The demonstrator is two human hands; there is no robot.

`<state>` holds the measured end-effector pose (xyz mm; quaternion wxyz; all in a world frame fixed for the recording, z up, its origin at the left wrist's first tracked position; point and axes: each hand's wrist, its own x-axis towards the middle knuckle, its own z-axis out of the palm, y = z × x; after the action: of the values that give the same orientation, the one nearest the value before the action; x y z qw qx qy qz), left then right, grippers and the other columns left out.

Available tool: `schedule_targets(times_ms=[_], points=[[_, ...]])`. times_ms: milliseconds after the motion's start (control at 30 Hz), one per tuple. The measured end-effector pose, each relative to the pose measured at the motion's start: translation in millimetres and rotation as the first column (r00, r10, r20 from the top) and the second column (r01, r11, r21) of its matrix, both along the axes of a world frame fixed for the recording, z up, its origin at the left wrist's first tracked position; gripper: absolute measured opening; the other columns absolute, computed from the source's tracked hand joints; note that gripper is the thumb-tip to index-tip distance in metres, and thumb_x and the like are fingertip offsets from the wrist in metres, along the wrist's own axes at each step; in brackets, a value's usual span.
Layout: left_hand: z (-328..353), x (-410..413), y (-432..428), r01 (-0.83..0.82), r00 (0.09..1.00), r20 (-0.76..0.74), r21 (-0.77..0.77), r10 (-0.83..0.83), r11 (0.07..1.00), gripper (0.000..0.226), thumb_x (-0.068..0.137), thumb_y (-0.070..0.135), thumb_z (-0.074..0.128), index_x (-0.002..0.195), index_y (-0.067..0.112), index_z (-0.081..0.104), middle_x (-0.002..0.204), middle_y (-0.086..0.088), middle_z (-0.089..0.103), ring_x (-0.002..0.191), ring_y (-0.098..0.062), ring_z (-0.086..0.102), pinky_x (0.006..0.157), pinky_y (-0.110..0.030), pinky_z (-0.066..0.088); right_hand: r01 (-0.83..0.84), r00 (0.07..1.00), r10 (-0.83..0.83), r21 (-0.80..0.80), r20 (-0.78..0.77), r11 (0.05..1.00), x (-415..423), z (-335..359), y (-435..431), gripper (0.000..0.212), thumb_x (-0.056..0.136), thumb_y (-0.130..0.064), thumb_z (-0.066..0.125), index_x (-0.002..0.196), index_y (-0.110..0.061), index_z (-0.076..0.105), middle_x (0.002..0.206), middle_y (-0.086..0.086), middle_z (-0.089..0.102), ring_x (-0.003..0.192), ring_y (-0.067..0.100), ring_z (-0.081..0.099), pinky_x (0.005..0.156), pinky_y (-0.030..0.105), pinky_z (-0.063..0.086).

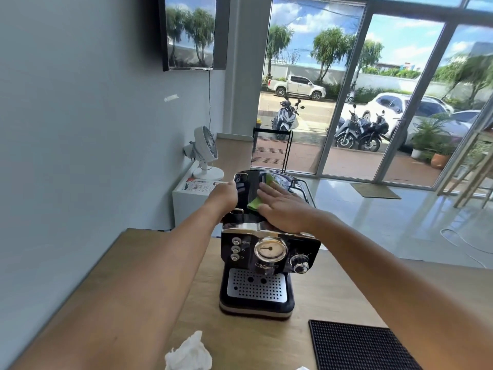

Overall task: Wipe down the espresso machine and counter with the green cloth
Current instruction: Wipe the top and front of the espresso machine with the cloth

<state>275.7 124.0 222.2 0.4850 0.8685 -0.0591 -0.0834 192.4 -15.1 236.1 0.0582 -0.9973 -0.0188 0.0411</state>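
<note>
Crumpled white tissue [188, 353] lies nearest, on the wooden counter [333, 289] in front of the espresso machine [266, 263] and a little to its left. A black rubber bar mat [360, 348] lies in front of the machine to its right, apart from its base.

Its body is glossy black with chrome trim. On the front are a round pressure gauge [270, 249], three small buttons [235, 249] to the gauge's left, a black knob [300, 264] to its right, and a perforated steel drip tray [256, 285] below.

On top of the machine lies the green cloth [254, 202], mostly covered by the right hand [282, 206]. That hand is flat with its fingers straight and pressed down on the cloth. One green corner shows beyond the fingertips and another by the thumb. The left hand [224, 196] is at the machine's upper left edge. Its fingers are hidden behind the back of the hand, so I cannot tell whether it grips.

Bare wood lies on both sides of the machine, more of it to the right. The counter's far edge runs just behind the machine, and its left edge follows the grey wall. Beyond the machine to the left, a white fan [205, 153] stands on a white cabinet [186, 201]. A black wire rack [272, 150] stands farther back by the glass doors.
</note>
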Motion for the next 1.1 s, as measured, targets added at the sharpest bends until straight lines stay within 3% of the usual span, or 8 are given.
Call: schedule_targets(times_ms=[167,267,433,600,700,800,967,1100], points=[[-2.8,0.1,-1.9,-0.015,1.000,-0.028,-0.074,0.013,0.997,0.047,0.102,0.026,0.023,0.125,-0.003,0.052,0.134,-0.019,0.051,0.112,-0.026,0.049,0.091,-0.033,0.036,-0.142,0.990,0.142,0.009,0.007,0.990,-15.7,19.5,-8.2,0.040,0.101,-0.045,0.038,0.140,-0.044,0.046,0.160,-0.019,0.016,0.146,0.014,0.018,0.119,0.051,0.012],[-0.6,-2.2,-0.7,0.007,0.999,-0.045,-0.070,-0.010,0.998,0.046,0.102,0.026,0.022,0.127,-0.002,0.050,0.136,-0.019,0.049,0.115,-0.026,0.047,0.093,-0.034,0.036,0.020,1.000,-0.019,0.060,-0.017,0.998,9.2,23.5,-16.5,0.042,0.097,-0.058,0.038,0.139,-0.051,0.044,0.163,-0.014,0.002,0.148,0.024,0.018,0.119,0.049,0.017],[-4.3,0.7,0.3,0.013,0.998,-0.053,-0.092,-0.018,0.996,0.046,0.102,0.027,0.024,0.126,-0.001,0.052,0.135,-0.018,0.050,0.112,-0.027,0.048,0.088,-0.032,0.035,0.114,0.987,-0.114,0.006,0.116,0.993,21.9,-2.2,20.5,0.054,0.103,-0.043,0.012,0.151,-0.030,0.033,0.164,-0.001,0.008,0.151,0.015,-0.006,0.120,0.035,-0.002],[-4.6,0.8,1.3,0.024,0.996,-0.085,-0.133,-0.036,0.991,0.047,0.100,0.029,0.025,0.118,-0.001,0.057,0.125,-0.017,0.056,0.103,-0.027,0.051,0.089,-0.035,0.039,-0.102,0.979,0.113,-0.074,0.168,0.992,-48.3,-8.8,32.4,0.049,0.106,-0.037,0.018,0.154,-0.027,0.024,0.162,-0.011,0.010,0.148,0.004,-0.006,0.112,0.021,-0.014],[-4.5,0.7,1.4,0.025,0.994,-0.102,-0.141,-0.040,0.990,0.040,0.100,0.029,0.026,0.103,0.003,0.056,0.116,-0.016,0.056,0.097,-0.027,0.050,0.086,-0.036,0.040,-0.198,0.927,0.170,0.051,0.333,0.979,-82.2,-17.3,14.4,0.044,0.104,-0.025,0.041,0.146,-0.035,0.041,0.157,-0.017,0.026,0.147,0.001,0.014,0.120,0.038,0.024],[-2.6,-0.8,0.9,0.016,0.995,-0.100,-0.151,-0.032,0.988,0.036,0.102,0.026,0.026,0.105,0.004,0.054,0.126,-0.018,0.053,0.098,-0.024,0.045,0.088,-0.035,0.037,-0.286,0.766,0.267,-0.061,0.585,0.956,-92.4,-30.9,11.2,0.045,0.088,0.000,0.064,0.130,-0.017,0.061,0.141,0.002,0.055,0.131,0.019,0.051,0.089,0.041,0.058],[0.8,-5.6,1.9,-0.007,0.994,-0.108,-0.107,-0.005,0.994,0.046,0.101,0.025,0.024,0.124,-0.004,0.053,0.131,-0.021,0.053,0.120,-0.034,0.050,0.101,-0.043,0.043,-0.327,0.671,0.478,-0.352,0.567,0.877,-68.5,-53.6,53.8,0.021,0.089,-0.007,0.058,0.104,-0.011,0.072,0.130,0.015,0.056,0.123,0.032,0.053,0.105,0.045,0.046],[1.5,-5.4,1.6,0.017,0.994,-0.110,-0.092,-0.027,0.996,0.049,0.097,0.029,0.024,0.122,0.001,0.055,0.129,-0.020,0.056,0.116,-0.035,0.053,0.097,-0.047,0.046,-0.227,0.676,0.456,-0.425,0.579,0.876,-65.7,-58.2,49.0,0.034,0.090,-0.010,0.042,0.108,-0.013,0.071,0.128,0.013,0.059,0.123,0.033,0.053,0.112,0.047,0.036]])
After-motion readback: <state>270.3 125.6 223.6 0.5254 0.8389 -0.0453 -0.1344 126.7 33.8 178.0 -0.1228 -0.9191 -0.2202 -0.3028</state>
